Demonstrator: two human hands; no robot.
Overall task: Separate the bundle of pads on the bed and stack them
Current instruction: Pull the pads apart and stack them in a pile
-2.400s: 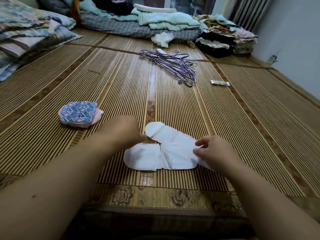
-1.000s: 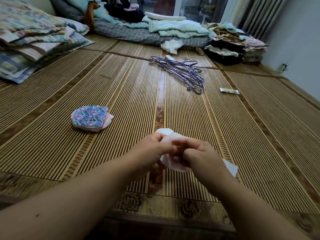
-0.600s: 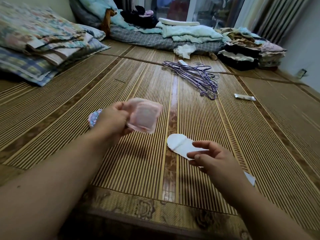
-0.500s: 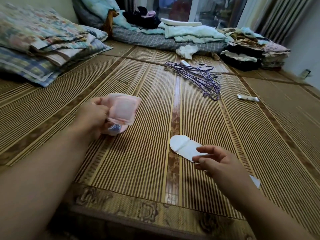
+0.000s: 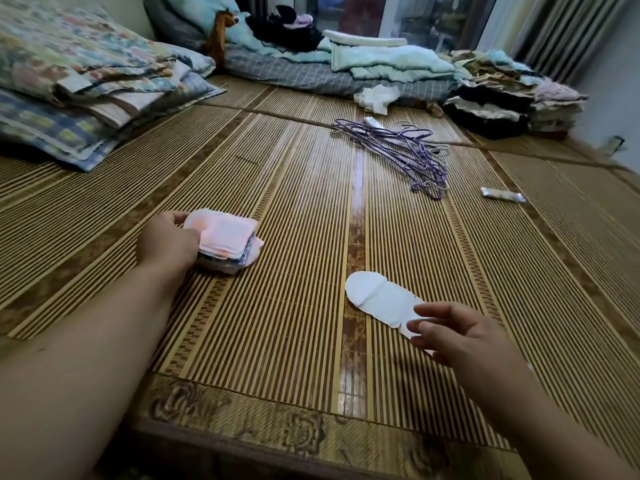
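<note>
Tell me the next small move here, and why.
Probably the left hand should let go of the pink pad. It grips that pad, which already lies flat on top of the pile on the mat, so the placing looks done. The right hand hovers open over the white piece, ready for what follows.

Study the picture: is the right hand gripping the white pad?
No, the right hand has straight, spread fingers over the near end of the white pad, which lies flat on the bamboo mat.
</note>
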